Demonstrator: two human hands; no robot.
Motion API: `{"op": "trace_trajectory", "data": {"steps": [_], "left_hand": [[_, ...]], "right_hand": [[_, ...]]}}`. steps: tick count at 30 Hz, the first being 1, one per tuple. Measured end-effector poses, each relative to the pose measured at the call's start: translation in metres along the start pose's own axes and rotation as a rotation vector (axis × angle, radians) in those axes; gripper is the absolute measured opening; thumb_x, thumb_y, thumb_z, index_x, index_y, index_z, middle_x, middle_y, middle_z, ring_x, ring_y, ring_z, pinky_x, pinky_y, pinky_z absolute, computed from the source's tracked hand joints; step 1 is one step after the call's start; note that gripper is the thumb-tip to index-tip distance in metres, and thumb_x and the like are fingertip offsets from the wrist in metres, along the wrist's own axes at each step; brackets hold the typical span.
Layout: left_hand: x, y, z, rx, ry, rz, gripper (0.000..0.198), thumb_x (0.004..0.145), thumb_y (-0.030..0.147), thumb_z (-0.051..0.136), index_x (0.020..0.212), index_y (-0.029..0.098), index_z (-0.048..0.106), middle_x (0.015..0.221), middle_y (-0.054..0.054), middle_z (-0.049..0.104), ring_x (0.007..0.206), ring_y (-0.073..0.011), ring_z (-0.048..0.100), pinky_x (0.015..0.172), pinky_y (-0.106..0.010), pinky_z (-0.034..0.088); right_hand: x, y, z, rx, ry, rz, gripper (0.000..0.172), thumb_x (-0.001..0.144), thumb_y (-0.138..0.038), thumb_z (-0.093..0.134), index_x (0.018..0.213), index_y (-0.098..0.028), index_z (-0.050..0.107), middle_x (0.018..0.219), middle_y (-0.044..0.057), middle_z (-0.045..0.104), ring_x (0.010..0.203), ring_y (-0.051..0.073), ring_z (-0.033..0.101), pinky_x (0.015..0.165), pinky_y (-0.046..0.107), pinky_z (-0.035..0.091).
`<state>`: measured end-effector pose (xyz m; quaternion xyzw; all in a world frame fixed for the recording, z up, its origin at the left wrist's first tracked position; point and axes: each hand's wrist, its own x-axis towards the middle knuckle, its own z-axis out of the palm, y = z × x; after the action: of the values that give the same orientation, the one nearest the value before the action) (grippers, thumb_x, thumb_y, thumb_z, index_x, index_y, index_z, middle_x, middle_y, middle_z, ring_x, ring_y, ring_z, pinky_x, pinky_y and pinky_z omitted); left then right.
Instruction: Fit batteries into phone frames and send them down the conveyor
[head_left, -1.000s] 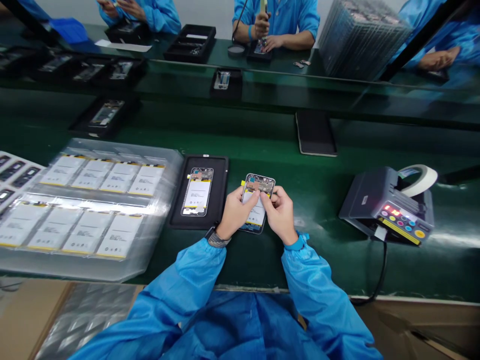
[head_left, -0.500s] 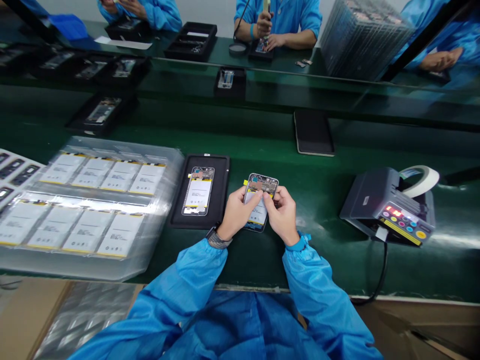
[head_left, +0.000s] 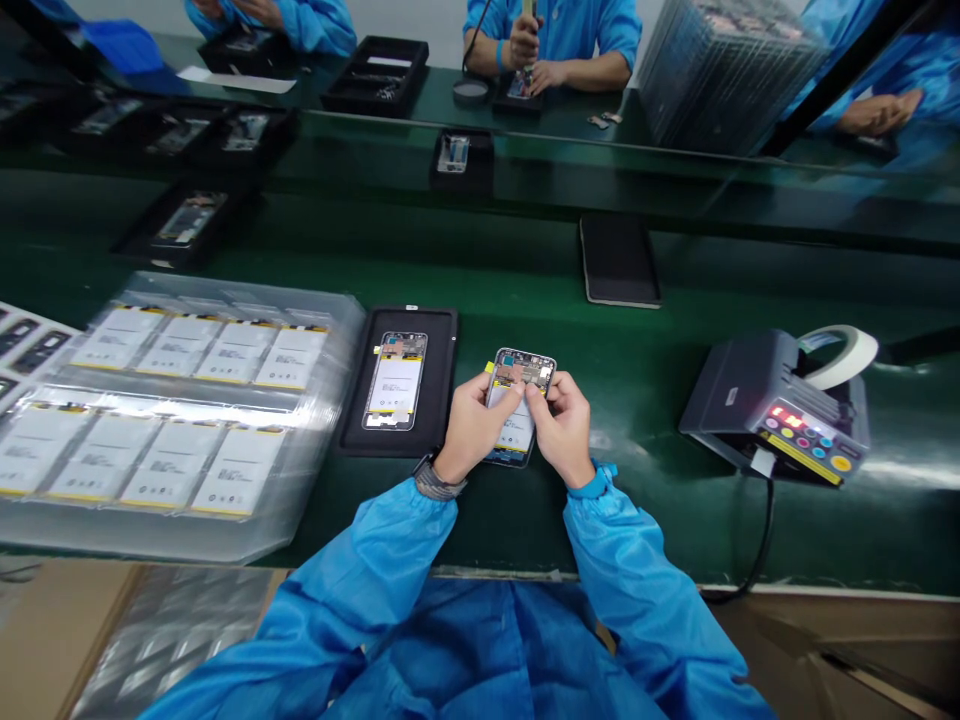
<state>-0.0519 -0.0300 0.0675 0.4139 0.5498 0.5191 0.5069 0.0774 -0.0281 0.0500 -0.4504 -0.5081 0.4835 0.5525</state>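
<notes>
An opened smartphone, with its circuit board bare at the top and a white battery below, is gripped between both hands. My left hand clasps its left edge, and my right hand clasps its right edge. Both thumbs press close together near the battery's upper end. A yellow tab sticks out at the phone's upper left. Fingers under the phone are partly hidden. Just left of my left hand, a second opened phone lies in a black tray.
A clear plastic tray with several batteries lies at left. At right stands a tape dispenser with a cable. A dark flat tray lies farther back. Behind the raised shelf, co-workers' hands work near a stack of clear trays.
My hands and the phone stay almost in place, with the thumbs still pressed on it. The view has shifted slightly.
</notes>
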Motion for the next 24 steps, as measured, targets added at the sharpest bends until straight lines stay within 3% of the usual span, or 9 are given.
{"op": "trace_trajectory", "data": {"steps": [5,11,17,24], "left_hand": [[0.0,-0.008,0.003,-0.023,0.017,-0.054,0.04,0.075,0.049,0.081,0.09,0.013,0.074,0.082,-0.005,0.072,0.071,-0.0177,0.063,0.061,-0.026,0.049],[0.005,-0.01,0.002,-0.16,-0.053,-0.159,0.049,0.07,0.057,0.086,0.086,0.013,0.072,0.077,-0.004,0.071,0.063,-0.0149,0.06,0.055,-0.024,0.046],[0.01,-0.011,0.001,-0.28,0.036,-0.247,0.059,0.062,0.059,0.092,0.095,0.012,0.077,0.085,-0.008,0.076,0.068,-0.0178,0.067,0.059,-0.026,0.052],[0.021,-0.005,-0.011,-0.36,0.134,-0.29,0.061,0.056,0.056,0.096,0.092,0.011,0.075,0.087,-0.011,0.077,0.069,-0.0186,0.069,0.059,-0.026,0.054]], "right_hand": [[0.001,0.006,0.004,-0.061,0.09,0.008,0.025,0.09,-0.045,0.071,0.088,-0.023,0.06,0.078,0.001,0.067,0.067,0.018,0.061,0.062,0.029,0.049],[0.005,0.008,0.005,0.05,0.06,0.128,0.033,0.087,-0.052,0.074,0.093,-0.022,0.06,0.076,0.0,0.068,0.063,0.017,0.061,0.058,0.028,0.049],[0.005,0.007,0.0,-0.016,-0.105,0.161,0.037,0.09,-0.055,0.071,0.107,-0.022,0.065,0.072,-0.002,0.065,0.061,0.017,0.06,0.059,0.028,0.052],[0.0,0.002,-0.004,-0.077,-0.347,0.259,0.035,0.082,-0.046,0.082,0.097,-0.022,0.061,0.077,-0.001,0.069,0.059,0.014,0.061,0.052,0.024,0.053]]}}
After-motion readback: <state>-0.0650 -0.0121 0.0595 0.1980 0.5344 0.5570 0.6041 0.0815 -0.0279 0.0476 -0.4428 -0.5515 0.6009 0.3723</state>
